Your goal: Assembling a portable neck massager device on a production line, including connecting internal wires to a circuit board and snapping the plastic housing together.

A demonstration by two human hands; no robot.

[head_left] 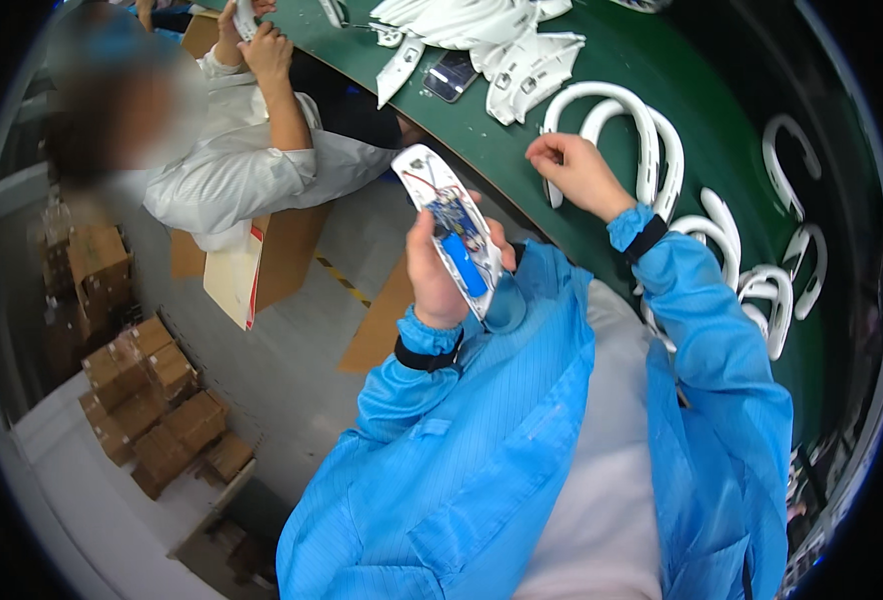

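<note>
My left hand (435, 275) is wrapped round a long white plastic housing (420, 165), held tilted in front of my chest. Its open side faces up and shows a blue circuit board (452, 213), thin red wires and a blue cylindrical battery (465, 265). A translucent bluish rounded piece (507, 308) shows beside its lower end. Over the green table's edge, my right hand (587, 180) is closed with fingertips pinched together; whatever they hold, if anything, cannot be made out. Just beyond that hand are white U-shaped plastic parts (648, 150), partly hidden by it.
More curved white parts (770, 300) lie along the green table (722, 110) to the right. White shells (532, 75) and a phone (451, 76) are at the far side. A co-worker (252, 180) in white sits at left, near cardboard boxes (187, 425).
</note>
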